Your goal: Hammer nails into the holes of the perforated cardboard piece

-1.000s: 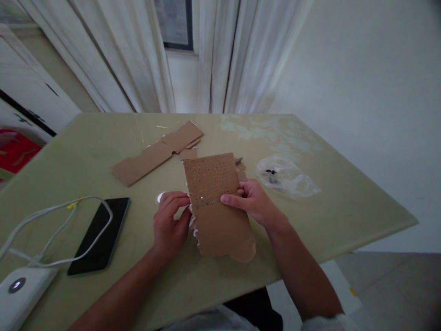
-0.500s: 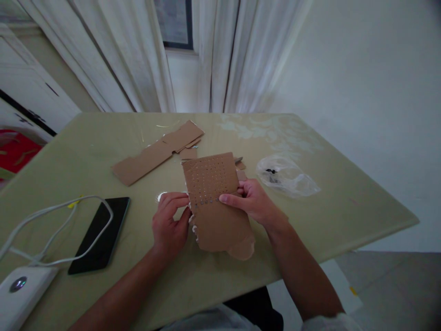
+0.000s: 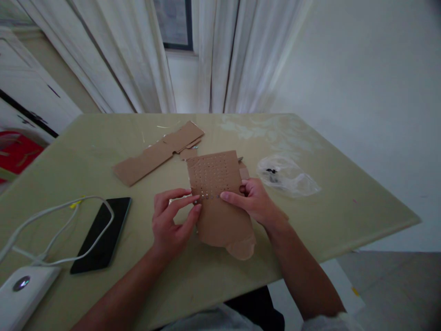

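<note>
The perforated cardboard sheet [image 3: 224,223] is gripped over the table [image 3: 330,220] by the right hand [image 3: 257,201], while the left hand [image 3: 168,227] has shifted from the sheet's edge onto its face, bringing work to the studs [image 3: 207,196] (left grip indeterminable), smartphone [image 3: 93,230] left of the sheet.

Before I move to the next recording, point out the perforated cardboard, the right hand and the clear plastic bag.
Perforated cardboard [image 3: 223,217]: head view, on the plain area below the holes.
Right hand [image 3: 257,201]: head view, on the back of the hand.
Clear plastic bag [image 3: 288,178]: head view, on its crumpled middle.
</note>
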`<state>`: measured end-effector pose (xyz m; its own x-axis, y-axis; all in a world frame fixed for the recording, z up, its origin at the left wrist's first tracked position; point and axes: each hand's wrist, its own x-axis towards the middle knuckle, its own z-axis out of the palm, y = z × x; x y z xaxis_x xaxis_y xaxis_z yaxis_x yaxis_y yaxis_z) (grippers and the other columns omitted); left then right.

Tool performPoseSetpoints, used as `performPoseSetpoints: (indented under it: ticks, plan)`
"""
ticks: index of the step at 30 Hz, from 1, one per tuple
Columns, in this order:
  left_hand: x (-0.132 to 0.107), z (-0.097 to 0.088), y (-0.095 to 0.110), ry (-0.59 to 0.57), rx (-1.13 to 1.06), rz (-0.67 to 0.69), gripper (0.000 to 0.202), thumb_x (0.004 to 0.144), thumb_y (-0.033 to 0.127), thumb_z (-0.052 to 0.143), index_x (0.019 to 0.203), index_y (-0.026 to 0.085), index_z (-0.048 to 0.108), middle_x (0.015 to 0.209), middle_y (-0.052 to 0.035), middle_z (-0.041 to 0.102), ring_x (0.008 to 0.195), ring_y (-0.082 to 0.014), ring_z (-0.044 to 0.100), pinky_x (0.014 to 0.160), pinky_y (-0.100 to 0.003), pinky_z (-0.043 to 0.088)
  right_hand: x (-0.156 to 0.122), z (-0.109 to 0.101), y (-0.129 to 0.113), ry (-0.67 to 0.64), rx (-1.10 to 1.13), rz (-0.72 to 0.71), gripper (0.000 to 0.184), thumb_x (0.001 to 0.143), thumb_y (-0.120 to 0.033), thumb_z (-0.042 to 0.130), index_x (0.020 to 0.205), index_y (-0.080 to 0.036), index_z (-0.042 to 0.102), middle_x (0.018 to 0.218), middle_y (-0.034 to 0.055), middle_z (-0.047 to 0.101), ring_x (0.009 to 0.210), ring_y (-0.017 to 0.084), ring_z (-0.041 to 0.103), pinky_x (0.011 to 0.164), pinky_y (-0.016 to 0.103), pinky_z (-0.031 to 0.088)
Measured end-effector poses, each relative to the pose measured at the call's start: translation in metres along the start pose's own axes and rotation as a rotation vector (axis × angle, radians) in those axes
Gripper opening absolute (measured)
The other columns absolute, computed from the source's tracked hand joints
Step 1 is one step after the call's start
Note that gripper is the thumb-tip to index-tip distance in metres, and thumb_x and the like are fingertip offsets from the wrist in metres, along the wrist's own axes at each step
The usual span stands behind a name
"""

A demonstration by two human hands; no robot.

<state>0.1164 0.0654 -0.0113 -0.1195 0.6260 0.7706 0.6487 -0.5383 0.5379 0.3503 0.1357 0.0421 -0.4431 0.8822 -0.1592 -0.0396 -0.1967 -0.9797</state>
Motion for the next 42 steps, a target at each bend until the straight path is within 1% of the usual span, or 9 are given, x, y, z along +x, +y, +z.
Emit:
performPoseSetpoints:
  ticks: [10, 17, 22, 30, 32, 34, 38, 40, 42]
  plan:
    - [0.012, -0.005, 0.004, -0.032, 0.050, 0.103, 0.019, 0.097, 0.010, 0.080, 0.109, 0.024, 0.076, 0.109, -0.0042, 0.081, 0.102, -0.0193, 0.074, 0.095, -0.038, 0.056, 0.001, 0.002, 0.001, 0.000, 0.005, 0.014, 0.043, 0.075, -0.047, 0.099, 0.101, -0.016, 0.085, 0.098, 0.0089, 0.088, 0.078, 0.021, 0.082, 0.066, 0.027, 0.063]
    - [0.009, -0.006, 0.002, -0.002, -0.079, 0.178, 0.023, 0.096, 0.005, 0.077, 0.111, 0.022, 0.073, 0.109, -0.0067, 0.084, 0.105, -0.0226, 0.077, 0.095, -0.042, 0.060, 0.000, 0.002, -0.001, -0.002, 0.014, 0.060, 0.043, 0.074, -0.047, 0.100, 0.101, -0.017, 0.086, 0.097, 0.0083, 0.088, 0.080, 0.021, 0.082, 0.069, 0.027, 0.065]
    - [0.005, -0.011, 0.000, 0.026, -0.111, 0.222, 0.019, 0.097, 0.006, 0.076, 0.106, 0.023, 0.072, 0.103, -0.0048, 0.084, 0.096, -0.0210, 0.077, 0.091, -0.041, 0.061, -0.004, 0.005, -0.003, -0.061, 0.053, 0.094, 0.040, 0.075, -0.047, 0.100, 0.100, -0.018, 0.086, 0.094, 0.0068, 0.088, 0.076, 0.020, 0.082, 0.065, 0.027, 0.064]
    - [-0.001, -0.020, 0.004, 0.082, -0.101, 0.276, 0.010, 0.101, 0.016, 0.072, 0.099, 0.026, 0.070, 0.092, -0.0020, 0.080, 0.083, -0.0190, 0.073, 0.081, -0.037, 0.061, -0.005, 0.001, -0.001, 0.042, 0.011, -0.022, 0.040, 0.076, -0.049, 0.099, 0.098, -0.018, 0.087, 0.094, 0.0086, 0.088, 0.076, 0.021, 0.082, 0.063, 0.026, 0.063]
    - [0.001, -0.016, 0.001, 0.140, -0.071, 0.183, 0.010, 0.099, 0.016, 0.073, 0.100, 0.025, 0.070, 0.089, -0.0015, 0.079, 0.081, -0.0182, 0.073, 0.079, -0.035, 0.059, -0.006, 0.000, -0.002, 0.063, 0.052, -0.026, 0.041, 0.073, -0.049, 0.100, 0.096, -0.018, 0.087, 0.093, 0.0086, 0.088, 0.075, 0.021, 0.082, 0.063, 0.026, 0.063]
    - [0.006, -0.012, -0.007, 0.141, 0.014, -0.020, 0.005, 0.100, 0.021, 0.074, 0.103, 0.024, 0.072, 0.091, -0.0017, 0.079, 0.082, -0.0181, 0.074, 0.079, -0.033, 0.058, -0.006, 0.001, -0.002, 0.076, 0.083, -0.032, 0.040, 0.071, -0.048, 0.102, 0.092, -0.018, 0.086, 0.092, 0.0082, 0.087, 0.073, 0.020, 0.081, 0.063, 0.026, 0.064]
    - [0.021, -0.015, -0.031, -0.175, 0.149, -0.468, 0.027, 0.101, 0.046, 0.069, 0.107, 0.022, 0.079, 0.097, -0.0050, 0.084, 0.085, -0.0229, 0.078, 0.077, -0.034, 0.059, -0.003, 0.002, -0.003, 0.080, 0.148, -0.018, 0.040, 0.067, -0.047, 0.103, 0.089, -0.018, 0.085, 0.087, 0.0069, 0.087, 0.070, 0.019, 0.081, 0.063, 0.027, 0.065]
    - [0.027, -0.020, -0.044, -0.298, 0.214, -0.563, 0.032, 0.096, 0.052, 0.068, 0.102, 0.022, 0.081, 0.094, -0.0058, 0.085, 0.082, -0.0250, 0.078, 0.077, -0.036, 0.059, -0.002, 0.002, -0.002, 0.088, 0.179, -0.017, 0.040, 0.066, -0.046, 0.104, 0.089, -0.018, 0.086, 0.087, 0.0066, 0.087, 0.069, 0.019, 0.081, 0.063, 0.027, 0.065]
    - [0.031, -0.025, -0.054, -0.381, 0.348, -0.582, 0.031, 0.095, 0.049, 0.066, 0.099, 0.023, 0.082, 0.092, -0.0073, 0.085, 0.081, -0.0272, 0.077, 0.077, -0.038, 0.058, -0.002, 0.001, -0.002, 0.096, 0.203, -0.018, 0.039, 0.067, -0.045, 0.104, 0.089, -0.018, 0.086, 0.088, 0.0070, 0.087, 0.068, 0.019, 0.080, 0.062, 0.026, 0.065]
